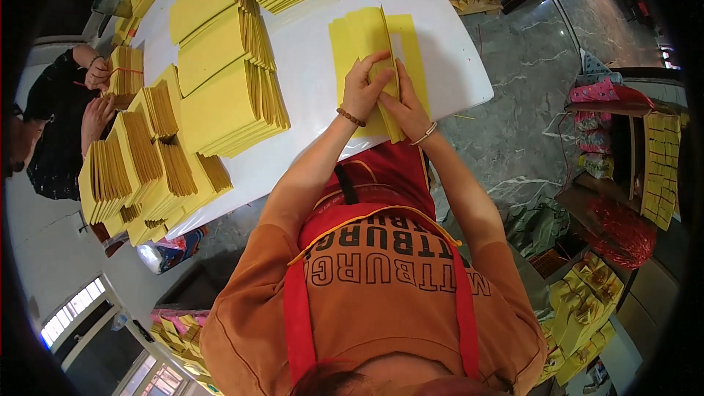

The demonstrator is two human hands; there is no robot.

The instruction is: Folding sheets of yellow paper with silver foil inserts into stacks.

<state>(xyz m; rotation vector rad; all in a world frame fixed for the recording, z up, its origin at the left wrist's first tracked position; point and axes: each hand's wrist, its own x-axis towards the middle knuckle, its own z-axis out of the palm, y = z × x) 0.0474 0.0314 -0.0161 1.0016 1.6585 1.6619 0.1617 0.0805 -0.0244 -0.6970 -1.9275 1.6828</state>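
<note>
On the white table in front of me, a yellow paper sheet is partly folded over lengthwise, with its raised edge standing up along the middle. Beneath it lies more flat yellow paper. My left hand, a beaded bracelet at its wrist, presses on the folded part with bent fingers. Against the fold's right side my right hand grips the edge, its thumb pointing toward my left hand. The two hands nearly touch, and some fingertips are hidden behind the paper.
Long stacks of folded yellow paper cover the left of the white table. At the far left a co-worker's hands handle a bundle. A shelf with packs stands right, and yellow paper heaps lie lower right.
</note>
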